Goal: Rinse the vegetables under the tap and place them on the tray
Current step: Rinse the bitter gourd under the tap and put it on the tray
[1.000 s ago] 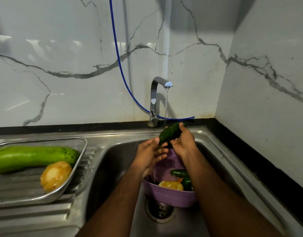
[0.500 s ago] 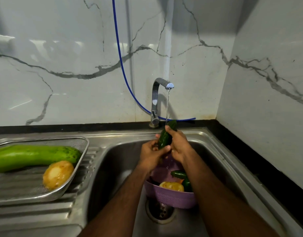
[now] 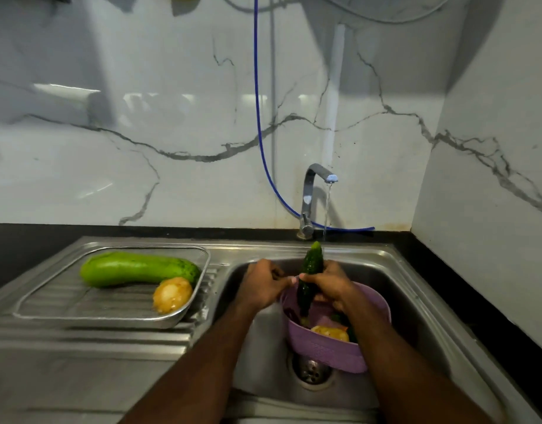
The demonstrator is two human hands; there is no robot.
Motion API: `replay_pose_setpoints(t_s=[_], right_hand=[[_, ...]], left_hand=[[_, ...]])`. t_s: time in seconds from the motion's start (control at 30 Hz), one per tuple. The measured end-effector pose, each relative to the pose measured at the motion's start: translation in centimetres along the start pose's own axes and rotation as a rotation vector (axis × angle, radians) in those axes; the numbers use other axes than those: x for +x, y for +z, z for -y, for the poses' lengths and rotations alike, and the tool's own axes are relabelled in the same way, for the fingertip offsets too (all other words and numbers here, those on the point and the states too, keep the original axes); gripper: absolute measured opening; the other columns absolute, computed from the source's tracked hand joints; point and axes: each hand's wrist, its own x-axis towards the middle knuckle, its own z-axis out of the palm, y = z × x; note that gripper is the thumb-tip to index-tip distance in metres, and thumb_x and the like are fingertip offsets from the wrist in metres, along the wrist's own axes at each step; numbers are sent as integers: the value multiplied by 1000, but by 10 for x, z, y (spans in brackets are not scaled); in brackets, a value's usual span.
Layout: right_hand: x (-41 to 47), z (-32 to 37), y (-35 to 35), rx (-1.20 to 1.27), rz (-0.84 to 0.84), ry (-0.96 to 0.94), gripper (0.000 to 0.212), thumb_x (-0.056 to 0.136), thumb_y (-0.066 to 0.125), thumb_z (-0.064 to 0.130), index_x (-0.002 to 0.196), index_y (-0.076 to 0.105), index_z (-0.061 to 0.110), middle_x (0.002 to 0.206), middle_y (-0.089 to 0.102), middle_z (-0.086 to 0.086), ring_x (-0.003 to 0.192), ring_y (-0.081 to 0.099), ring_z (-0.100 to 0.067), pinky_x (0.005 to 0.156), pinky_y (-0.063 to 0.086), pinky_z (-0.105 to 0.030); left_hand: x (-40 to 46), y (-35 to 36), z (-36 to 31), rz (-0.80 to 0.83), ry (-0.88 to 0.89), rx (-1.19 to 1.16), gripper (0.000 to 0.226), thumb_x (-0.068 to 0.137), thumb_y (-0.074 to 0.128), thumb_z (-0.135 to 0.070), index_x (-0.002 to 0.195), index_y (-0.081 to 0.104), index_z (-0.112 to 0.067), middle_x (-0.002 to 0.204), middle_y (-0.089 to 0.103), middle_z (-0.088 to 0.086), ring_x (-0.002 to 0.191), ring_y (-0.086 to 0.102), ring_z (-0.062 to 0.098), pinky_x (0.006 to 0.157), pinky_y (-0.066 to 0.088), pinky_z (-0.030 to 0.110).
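the cucumber [image 3: 309, 275] stands nearly upright over the sink [image 3: 416, 289], its tip just under the thin stream of water falling from the tap [image 3: 317, 175]. the right hand [image 3: 329, 286] grips its middle with curled fingers, and the left hand [image 3: 262, 284] pinches it from the other side. its lower end dips into the purple basket [image 3: 331, 350] in the basin, where a yellowish vegetable [image 3: 329, 332] and some dark green ones lie. the drain [image 3: 311, 370] shows just below the basket. to the left, the metal tray [image 3: 110, 315] sits on the ribbed drainboard, holding 1 long light-green gourd [image 3: 135, 268] and 1 potato [image 3: 173, 294] touching it. a blue hose [image 3: 259, 117] hangs down the marble wall.
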Motion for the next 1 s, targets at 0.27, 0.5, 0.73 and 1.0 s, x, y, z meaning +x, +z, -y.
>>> replay_pose_setpoints(t_s=[0.27, 0.5, 0.73, 1.0], right_hand=[[-45, 58, 24, -159, -120, -346, 47, 82, 83, 4, 117, 56, 22, 106, 62, 6, 93, 60, -8, 61, 44, -8], [-56, 92, 46, -120, -89, -453, 54, 88, 76, 3, 138, 55, 11, 118, 59, 4, 114, 58, -14, 99, 47, -29], [-44, 76, 70, 179, 43, -51, 24, 102, 52, 14, 124, 60, 9, 115, 67, -16, 106, 63, -28, 101, 50, -48], [-53, 111, 135, -349, 99, -309, 61, 75, 89, 18, 122, 50, 16, 109, 63, -10, 92, 64, -22, 71, 52, -32]], left_hand=[[-7, -96, -15, -7, 143, 289, 33, 83, 71, -50, 72, 67, -20, 70, 67, 1, 70, 64, 18, 61, 42, 25], [-12, -137, -13, -54, 190, 253, 35, 88, 66, -50, 76, 70, -18, 69, 68, 0, 66, 63, 16, 59, 46, 27], [-23, -178, 23, -51, 196, 258, 40, 94, 61, -42, 65, 59, -14, 64, 65, 9, 66, 65, 23, 60, 48, 35], [-43, -244, 80, -88, 93, 406, 36, 91, 67, -37, 60, 58, -20, 60, 59, 1, 60, 54, 17, 58, 34, 27]])
